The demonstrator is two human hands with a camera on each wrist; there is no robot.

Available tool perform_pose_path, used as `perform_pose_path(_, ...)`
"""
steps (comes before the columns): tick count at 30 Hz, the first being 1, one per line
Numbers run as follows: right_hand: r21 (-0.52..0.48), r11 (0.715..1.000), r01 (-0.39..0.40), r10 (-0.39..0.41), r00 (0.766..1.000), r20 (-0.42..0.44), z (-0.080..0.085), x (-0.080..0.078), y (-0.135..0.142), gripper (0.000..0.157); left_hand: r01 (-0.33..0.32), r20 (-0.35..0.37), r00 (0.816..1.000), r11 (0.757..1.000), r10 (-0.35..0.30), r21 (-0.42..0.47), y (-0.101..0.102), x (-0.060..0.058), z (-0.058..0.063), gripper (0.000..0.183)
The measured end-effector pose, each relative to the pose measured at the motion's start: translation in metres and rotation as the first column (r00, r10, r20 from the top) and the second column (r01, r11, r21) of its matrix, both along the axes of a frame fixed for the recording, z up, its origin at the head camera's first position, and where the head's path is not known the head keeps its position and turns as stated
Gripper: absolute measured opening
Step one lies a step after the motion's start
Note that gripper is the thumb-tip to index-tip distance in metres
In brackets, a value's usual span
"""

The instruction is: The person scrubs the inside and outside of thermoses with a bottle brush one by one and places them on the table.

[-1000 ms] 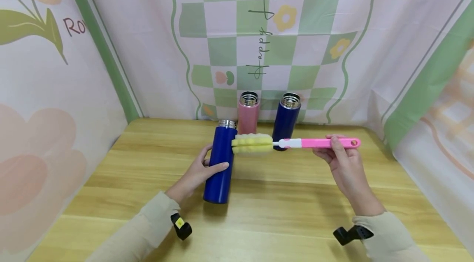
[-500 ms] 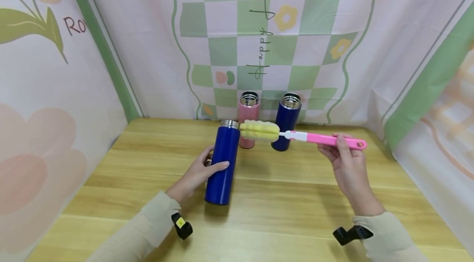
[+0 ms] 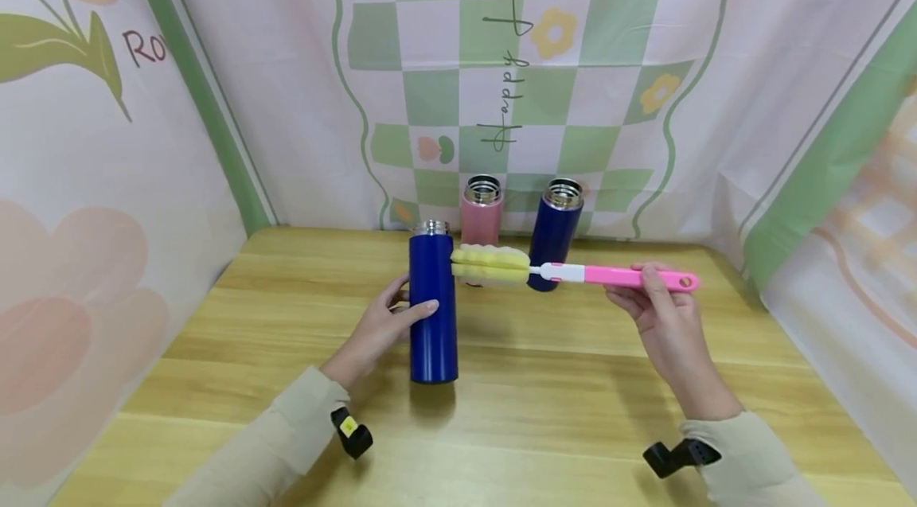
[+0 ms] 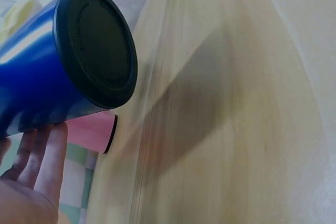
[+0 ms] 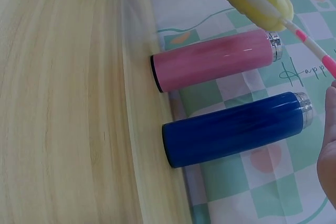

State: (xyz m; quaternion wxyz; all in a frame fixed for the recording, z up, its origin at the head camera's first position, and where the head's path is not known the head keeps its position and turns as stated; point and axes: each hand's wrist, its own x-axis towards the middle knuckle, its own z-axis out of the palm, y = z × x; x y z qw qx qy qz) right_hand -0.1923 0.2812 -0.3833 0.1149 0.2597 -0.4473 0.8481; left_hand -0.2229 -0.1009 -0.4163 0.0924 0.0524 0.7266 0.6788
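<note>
My left hand point(image 3: 380, 329) grips a blue thermos bottle point(image 3: 434, 336) around its middle, thumb across the front. The bottle is lidless, its steel neck up, and it is raised off the table; its black base point(image 4: 97, 45) faces the left wrist camera. In my right hand point(image 3: 666, 320) is a bottle brush, pinched by its pink handle point(image 3: 616, 276) and lying nearly level. The yellow sponge head point(image 3: 490, 263) points left, its tip right at the upper side of the blue bottle in the head view.
Behind, a pink thermos bottle point(image 3: 481, 222) and a second, dark blue thermos bottle point(image 3: 555, 232) stand lidless near the back edge of the wooden table point(image 3: 315, 268). A patterned curtain point(image 3: 501, 37) hangs close behind them and at both sides.
The blue bottle has gone from leaning right to nearly upright and risen slightly. The brush moved up and right along the bottle, then back down and left. Both grips stay the same.
</note>
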Motion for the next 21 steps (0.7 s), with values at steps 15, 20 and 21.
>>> perform_pose_path(15,0.131,0.989,-0.073,0.073,0.997,0.009,-0.0001,0.0035,0.0026,0.028,-0.076,0.010,0.997,0.994,0.075,0.075,-0.0046,-0.0040,0.0001,0.079)
perform_pose_path(20,0.172,0.979,-0.109,0.110,0.994,0.005,-0.0011,0.0043,0.0056,0.028,-0.099,0.008,0.995,0.993,0.099,0.063,-0.0079,-0.0039,0.0011,0.080)
perform_pose_path(21,0.179,0.977,-0.116,0.117,0.993,0.007,-0.0014,0.0045,0.0061,0.028,-0.100,0.006,0.995,0.993,0.100,0.069,-0.0084,-0.0040,0.0012,0.080)
